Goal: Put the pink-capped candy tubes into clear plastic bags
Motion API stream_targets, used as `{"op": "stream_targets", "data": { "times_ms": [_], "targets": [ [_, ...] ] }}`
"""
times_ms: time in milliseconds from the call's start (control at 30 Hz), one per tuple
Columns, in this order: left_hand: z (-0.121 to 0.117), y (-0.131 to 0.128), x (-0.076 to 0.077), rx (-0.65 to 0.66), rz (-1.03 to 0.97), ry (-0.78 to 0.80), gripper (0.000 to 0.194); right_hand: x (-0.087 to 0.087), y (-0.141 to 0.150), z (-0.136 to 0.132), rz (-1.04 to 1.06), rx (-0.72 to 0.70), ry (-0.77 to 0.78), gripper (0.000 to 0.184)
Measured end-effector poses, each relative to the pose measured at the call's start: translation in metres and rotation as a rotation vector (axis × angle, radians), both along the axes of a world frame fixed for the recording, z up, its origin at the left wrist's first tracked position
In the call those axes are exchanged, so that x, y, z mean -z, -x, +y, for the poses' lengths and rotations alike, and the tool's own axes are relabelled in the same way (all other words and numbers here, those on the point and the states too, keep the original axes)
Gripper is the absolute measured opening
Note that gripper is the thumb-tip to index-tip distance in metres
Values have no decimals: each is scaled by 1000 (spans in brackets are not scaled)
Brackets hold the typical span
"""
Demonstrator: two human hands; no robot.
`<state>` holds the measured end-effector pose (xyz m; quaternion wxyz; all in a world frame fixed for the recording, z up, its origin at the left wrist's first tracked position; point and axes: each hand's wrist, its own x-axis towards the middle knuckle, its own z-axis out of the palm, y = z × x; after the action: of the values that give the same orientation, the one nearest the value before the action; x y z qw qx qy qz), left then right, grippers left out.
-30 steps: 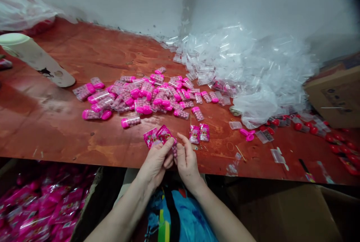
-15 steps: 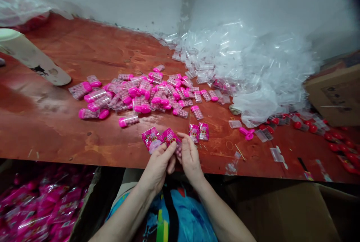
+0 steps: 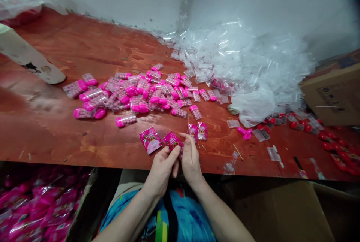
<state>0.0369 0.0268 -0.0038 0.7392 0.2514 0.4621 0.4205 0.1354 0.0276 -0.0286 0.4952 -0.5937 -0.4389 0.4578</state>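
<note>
Both of my hands meet at the near edge of the red-brown table (image 3: 56,129). My left hand (image 3: 161,167) and my right hand (image 3: 191,157) pinch the same pink candy packet (image 3: 173,141), with fingers closed on it. Another pink packet (image 3: 150,139) lies flat just left of them, free of my hands. Two small labelled packets (image 3: 197,130) rest right behind my right hand. Farther back lies a heap of clear tubes with pink caps (image 3: 135,94), filled with pink beads.
A big pile of clear plastic bags (image 3: 244,66) fills the back right. A cardboard box (image 3: 334,92) stands at the far right, with red-capped pieces (image 3: 334,141) before it. A box of pink packets (image 3: 33,208) sits lower left. A pale board (image 3: 25,58) lies at the left.
The pink packet on the left has come free of my hands and lies on the table. My hands have shifted slightly right with the other packet. The camera view drifted a little.
</note>
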Motion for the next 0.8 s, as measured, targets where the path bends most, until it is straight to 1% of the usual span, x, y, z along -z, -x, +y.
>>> {"op": "stream_targets", "data": {
  "times_ms": [67, 133, 200, 300, 400, 467, 567, 633, 700, 733, 800],
  "targets": [
    [2, 3, -3, 17, -12, 1, 42, 0, 2, 1, 104, 15, 61, 47],
    [4, 5, -5, 22, -8, -7, 47, 2, 4, 0, 121, 26, 75, 47],
    [3, 4, -3, -6, 12, 1, 47, 3, 6, -2, 41, 41, 30, 46],
    [-1, -1, 2, -93, 23, 34, 38, 6, 7, -7, -106, 67, -52, 46],
    [-5, -7, 7, -129, 43, 40, 38, 6, 9, -7, -113, 94, -61, 48],
    [-7, -9, 10, -96, 83, 42, 40, 6, 9, -3, -73, 99, -18, 50],
    [-7, -9, 10, -9, 134, 22, 40, 5, 5, 2, -42, 53, 52, 51],
    [-6, -5, 7, 63, 137, -3, 36, 3, -2, 4, -67, 17, 54, 49],
    [-6, 3, 3, 125, 145, -8, 33, -1, -16, 5, -161, -19, 45, 48],
    [-7, 10, 1, 134, 172, -5, 35, -4, -25, 5, -252, -35, 45, 49],
    [-9, 27, -3, 87, 284, -14, 37, -11, -41, 7, -537, -39, 40, 51]
  ]
}}
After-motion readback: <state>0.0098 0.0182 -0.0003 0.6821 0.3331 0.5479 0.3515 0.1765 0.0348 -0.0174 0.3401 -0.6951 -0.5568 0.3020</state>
